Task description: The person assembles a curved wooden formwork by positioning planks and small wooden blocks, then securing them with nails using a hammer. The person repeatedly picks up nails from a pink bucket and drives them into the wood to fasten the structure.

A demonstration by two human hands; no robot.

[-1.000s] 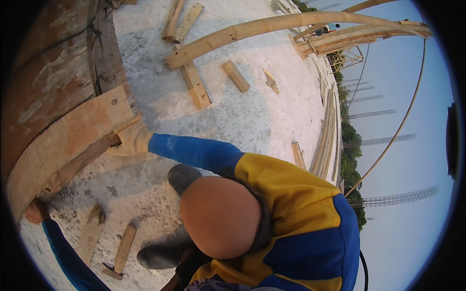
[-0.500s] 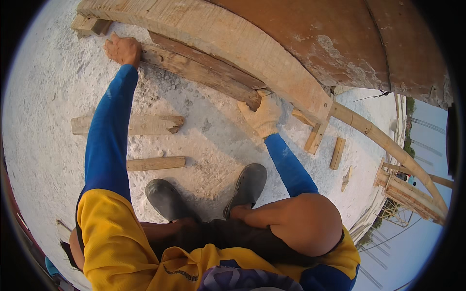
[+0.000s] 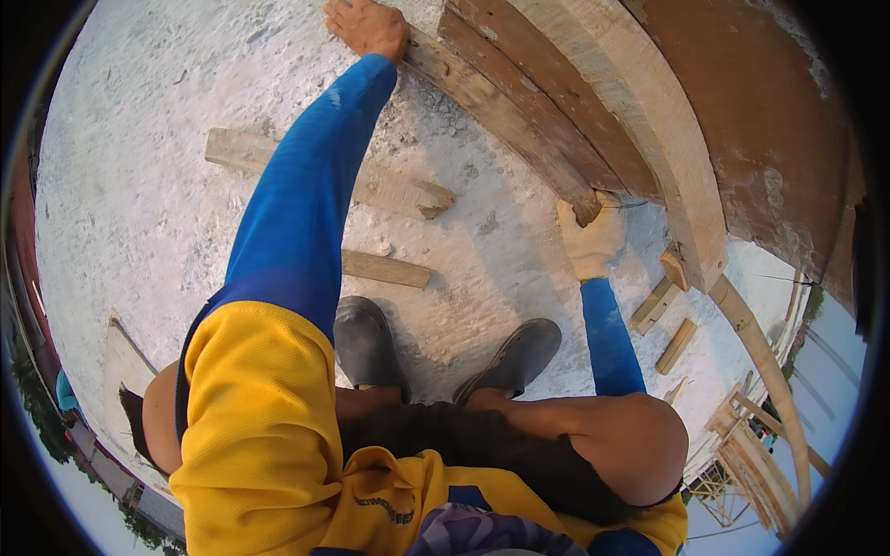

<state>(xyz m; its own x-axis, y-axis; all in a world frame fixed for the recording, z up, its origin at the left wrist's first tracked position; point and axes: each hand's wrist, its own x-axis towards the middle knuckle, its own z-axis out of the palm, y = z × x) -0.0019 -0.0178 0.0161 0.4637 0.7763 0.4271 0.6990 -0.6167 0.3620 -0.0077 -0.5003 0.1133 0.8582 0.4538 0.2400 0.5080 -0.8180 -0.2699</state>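
Weathered plank (image 3: pixel 505 119): likely stiff, heavyish, splintery; best held by both ends. My gloved right hand (image 3: pixel 593 239) grips one; left hand (image 3: pixel 369 28) at the other, grip I can't tell.

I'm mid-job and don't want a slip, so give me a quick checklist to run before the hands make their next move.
1. Right hand on the near end of the weathered board: ok, thumb and fingers around it.
2. Left hand firmly gripping the far end: cannot tell, contact partly hidden.
3. Both hands gloved: not ok, left is bare.
4. Shoes off the loose wood pieces: ok.
5. Weathered board unattached to the brown plank alongside: cannot tell.
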